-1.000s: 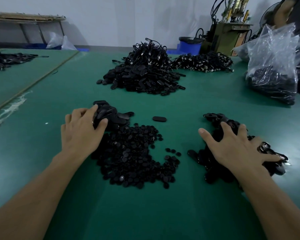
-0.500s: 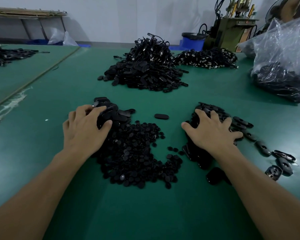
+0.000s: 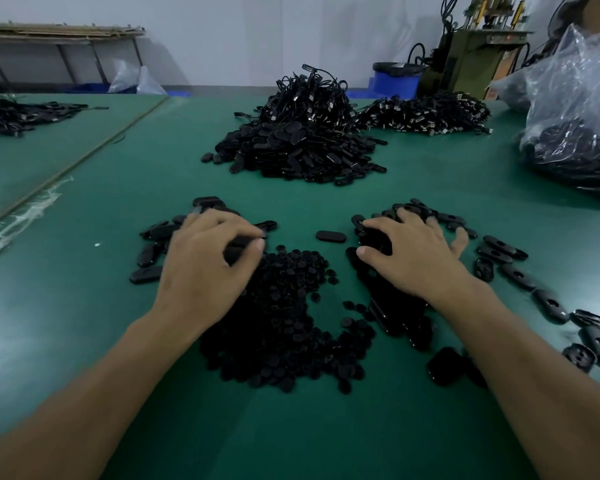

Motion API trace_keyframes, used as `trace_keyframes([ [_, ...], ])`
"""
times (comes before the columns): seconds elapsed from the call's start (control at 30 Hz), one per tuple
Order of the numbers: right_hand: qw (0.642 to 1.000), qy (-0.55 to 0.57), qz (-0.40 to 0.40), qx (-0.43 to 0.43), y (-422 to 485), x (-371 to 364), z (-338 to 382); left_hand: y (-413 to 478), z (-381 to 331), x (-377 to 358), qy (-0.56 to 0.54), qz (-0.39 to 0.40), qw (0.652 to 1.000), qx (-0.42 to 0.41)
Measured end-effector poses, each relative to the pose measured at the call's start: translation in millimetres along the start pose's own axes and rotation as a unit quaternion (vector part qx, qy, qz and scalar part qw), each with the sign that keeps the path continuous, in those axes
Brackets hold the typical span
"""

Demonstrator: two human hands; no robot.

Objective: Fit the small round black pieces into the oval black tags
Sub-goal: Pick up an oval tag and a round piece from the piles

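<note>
The step in hand looks like getting stock within reach; no fitting is under way. The round pieces (image 3: 281,306) lie in a loose heap on the green tabletop (image 3: 84,306), between the two forearms and just below the hands. The tags (image 3: 499,245) lie in two groups flanking that heap, one at its upper left and a bigger one along its right side that trails off to the right in a line. A single tag (image 3: 330,236) lies alone between the groups.

The left hand (image 3: 208,268) sits on the left group with its fingers curled. The thumb and fingers close on a few tags, though blur hides how many. The right hand (image 3: 416,258) lies palm down on the right group, fingers spread and nearly straight. It presses on the tags and grasps none of them. Neither hand holds a round piece.

Several of the strewn tags on the right lie with a recess showing. By my reading that is where a round piece seats.

The next move calls for narrowing down from handfuls. One tag has to be taken alone and turned recess up. The other hand has to pinch a single round piece off the heap, which needs fingertips, since the pieces are small and lie packed. Then the piece goes squarely over the recess and is pressed home.
</note>
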State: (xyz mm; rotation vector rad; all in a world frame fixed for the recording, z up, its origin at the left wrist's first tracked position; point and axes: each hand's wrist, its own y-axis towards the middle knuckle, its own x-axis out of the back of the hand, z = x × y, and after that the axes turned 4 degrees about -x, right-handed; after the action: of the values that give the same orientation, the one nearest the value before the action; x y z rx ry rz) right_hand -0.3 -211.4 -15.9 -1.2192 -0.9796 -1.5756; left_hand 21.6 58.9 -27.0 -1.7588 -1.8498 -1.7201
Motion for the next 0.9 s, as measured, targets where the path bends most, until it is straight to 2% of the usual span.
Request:
trace_keyframes([
  [0.13,0.984,0.037,-0.111,0.136,-11.2,5.6,12.5,-3.2,-18.7,-4.1,-0.018,0.031,0.999,-0.040],
  [0.2,0.978,0.065,-0.096,0.175,-14.1,10.0,20.4,-4.7,-23.1,-4.0,-0.034,0.033,0.998,-0.037],
  [0.3,0.978,0.081,-0.042,0.188,-17.9,9.4,27.9,-7.0,-26.3,-3.1,-0.045,0.032,0.998,-0.034],
  [0.57,0.978,0.106,0.028,0.178,-24.2,4.4,31.3,-9.1,-30.4,-4.2,-0.072,0.046,0.996,-0.012],
  [0.83,0.980,0.065,0.018,0.189,-29.8,0.9,32.3,-10.0,-28.4,-5.0,-0.086,0.050,0.995,0.006],
  [0.9,0.982,0.066,-0.014,0.176,-29.0,3.6,28.3,-10.5,-27.8,-5.1,-0.090,0.052,0.995,0.011],
])
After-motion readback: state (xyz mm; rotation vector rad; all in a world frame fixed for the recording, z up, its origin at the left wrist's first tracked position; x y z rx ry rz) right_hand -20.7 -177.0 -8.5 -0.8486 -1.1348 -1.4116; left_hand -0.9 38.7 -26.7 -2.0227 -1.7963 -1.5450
